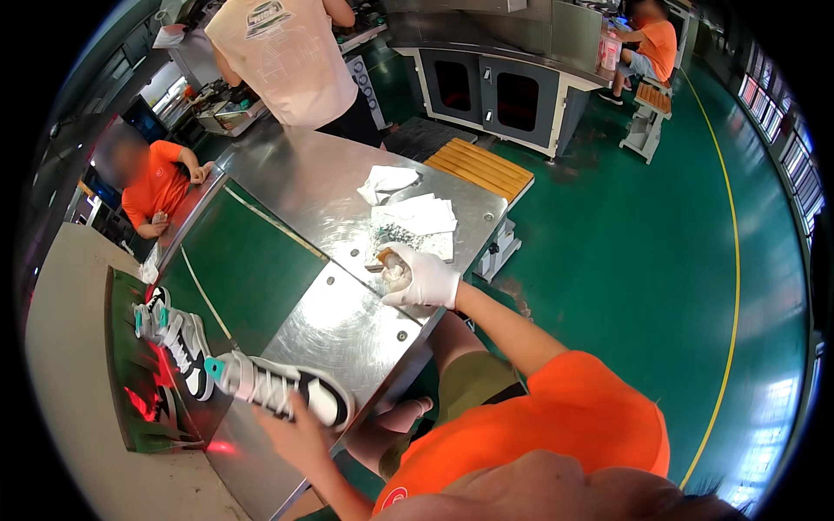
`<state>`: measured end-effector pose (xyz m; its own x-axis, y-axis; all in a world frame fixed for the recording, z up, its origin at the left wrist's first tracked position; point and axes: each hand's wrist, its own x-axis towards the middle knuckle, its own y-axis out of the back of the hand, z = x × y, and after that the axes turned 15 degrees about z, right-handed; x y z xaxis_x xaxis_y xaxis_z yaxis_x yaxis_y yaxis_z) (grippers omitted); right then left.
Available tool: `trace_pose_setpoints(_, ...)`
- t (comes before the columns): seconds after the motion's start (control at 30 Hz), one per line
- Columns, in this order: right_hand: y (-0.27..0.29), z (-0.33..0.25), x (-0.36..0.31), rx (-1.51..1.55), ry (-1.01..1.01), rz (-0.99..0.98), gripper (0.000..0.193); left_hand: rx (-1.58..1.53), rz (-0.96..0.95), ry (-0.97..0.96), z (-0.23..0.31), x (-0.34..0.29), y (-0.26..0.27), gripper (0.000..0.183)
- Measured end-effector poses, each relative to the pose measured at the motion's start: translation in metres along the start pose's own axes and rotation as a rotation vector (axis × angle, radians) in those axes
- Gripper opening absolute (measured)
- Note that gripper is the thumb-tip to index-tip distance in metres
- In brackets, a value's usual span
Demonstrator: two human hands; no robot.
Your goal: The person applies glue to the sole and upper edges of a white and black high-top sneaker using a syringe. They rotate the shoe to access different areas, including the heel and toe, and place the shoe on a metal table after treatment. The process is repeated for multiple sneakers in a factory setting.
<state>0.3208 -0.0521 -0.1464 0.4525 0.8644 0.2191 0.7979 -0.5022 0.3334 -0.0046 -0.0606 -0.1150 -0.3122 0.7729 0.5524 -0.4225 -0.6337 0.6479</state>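
Observation:
A white, black and grey sneaker (287,388) with white laces and a teal heel tab is tilted over the near left part of the metal table. My bare left hand (300,438), slightly blurred, grips it by its near side; some fingers are hidden. My right hand (427,278), in a white glove, is closed around a pale crumpled wad (396,271) with a brownish-yellow edge. Just beyond that hand lies a speckled pad (395,236), partly covered by folded white cloths (421,214). Another white cloth (387,181) lies crumpled farther back.
More sneakers (184,352) stand on a green conveyor belt (243,247) at the left, by an opening with red light. A person in orange (156,187) sits across the belt. Another person (282,61) stands beyond the table (300,165). A slatted wooden bench (482,169) adjoins its far right.

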Motion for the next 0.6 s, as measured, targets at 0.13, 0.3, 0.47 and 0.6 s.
trace_pose_setpoints(0.13,-0.004,0.002,0.000,0.026,-0.026,0.019,0.097,-0.462,-0.452,0.247,0.049,-0.040,0.001,0.080)
trace_pose_setpoints(0.3,-0.009,-0.001,0.004,-0.105,0.056,0.022,0.091,-0.504,-0.316,-0.133,0.035,-0.050,-0.023,0.058)
trace_pose_setpoints(0.47,-0.021,0.038,0.009,0.181,0.129,0.101,0.078,-0.619,-0.468,-0.109,0.026,-0.015,0.012,0.036)
trace_pose_setpoints(0.6,-0.035,0.034,0.006,0.081,0.121,0.054,0.073,-0.587,0.020,-0.757,0.016,0.058,0.039,0.035)
